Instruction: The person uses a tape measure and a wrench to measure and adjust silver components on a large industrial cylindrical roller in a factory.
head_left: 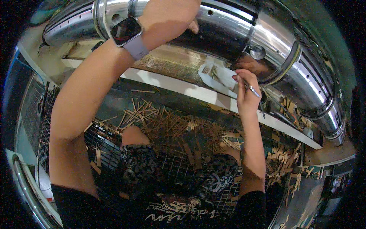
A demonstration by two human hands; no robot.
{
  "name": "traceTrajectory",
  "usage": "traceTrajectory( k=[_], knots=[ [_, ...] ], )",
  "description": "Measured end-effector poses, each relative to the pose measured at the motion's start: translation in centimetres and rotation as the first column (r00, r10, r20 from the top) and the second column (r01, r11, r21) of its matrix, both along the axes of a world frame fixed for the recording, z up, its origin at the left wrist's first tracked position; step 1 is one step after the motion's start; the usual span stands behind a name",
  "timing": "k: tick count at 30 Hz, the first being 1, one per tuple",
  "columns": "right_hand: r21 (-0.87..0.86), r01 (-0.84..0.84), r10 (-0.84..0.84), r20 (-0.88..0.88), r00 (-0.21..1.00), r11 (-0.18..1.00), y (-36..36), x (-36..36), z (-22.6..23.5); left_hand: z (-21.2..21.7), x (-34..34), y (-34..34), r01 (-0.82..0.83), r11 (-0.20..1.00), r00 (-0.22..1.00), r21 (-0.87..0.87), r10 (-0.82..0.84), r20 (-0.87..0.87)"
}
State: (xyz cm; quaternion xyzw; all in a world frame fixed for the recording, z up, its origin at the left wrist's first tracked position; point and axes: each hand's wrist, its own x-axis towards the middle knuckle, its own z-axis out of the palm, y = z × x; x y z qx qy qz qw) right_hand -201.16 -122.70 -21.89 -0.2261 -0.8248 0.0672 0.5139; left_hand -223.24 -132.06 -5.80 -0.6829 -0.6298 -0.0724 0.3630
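My left hand [179,13] reaches across the large shiny metal cylinder [267,32] at the top of the view. Part of the hand is cut off by the upper edge, and only one fingertip shows against the dark section of the cylinder, so its grip is hidden. A watch [126,31] with a grey strap sits on that wrist. My right hand [248,91] is closed around a slim metal tool [253,91] whose silvery end points down and right. Beside it, a cut-open white plastic container [213,78] rests on the ledge, with small pieces inside.
A white beam [171,84] runs below the cylinder, its ledge [164,59] dusty. Many thin cardboard strips [167,122] lie scattered below, around my knees. Wire mesh [175,168] lies underneath me. More scraps [284,152] are heaped at the right, near a round silver knob [257,52].
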Motion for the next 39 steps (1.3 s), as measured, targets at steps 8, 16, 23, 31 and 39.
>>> traceTrajectory(
  k=[8, 16, 23, 31, 39],
  knots=[
    [-0.040, -0.044, 0.044, -0.024, 0.999, 0.998, -0.1, -0.5, 0.4, -0.9, -1.0, 0.1, -0.016, 0.998, 0.999, 0.061, 0.018, -0.030],
    [0.292, 0.045, -0.049, 0.007, 0.999, 0.955, 1.2, -1.3, 0.2, -5.1, 1.5, -0.7, 0.314, 0.943, 0.917, 0.108, -0.330, 0.225],
    [0.215, 0.029, -0.020, -0.044, 0.999, 0.976, 0.5, -1.6, 0.1, -11.6, 8.2, 0.3, 0.505, 0.862, 0.704, -0.042, -0.383, 0.598],
    [0.112, -0.017, 0.026, -0.081, 0.996, 0.994, 1.0, -1.0, -0.4, -13.1, 10.3, 1.1, 0.443, 0.889, 0.624, 0.114, -0.397, 0.673],
    [0.058, -0.066, 0.071, -0.099, 0.992, 0.996, 0.1, -1.4, 0.1, -12.4, 10.4, 0.9, 0.393, 0.919, 0.656, -0.014, -0.270, 0.705]
  ],
)
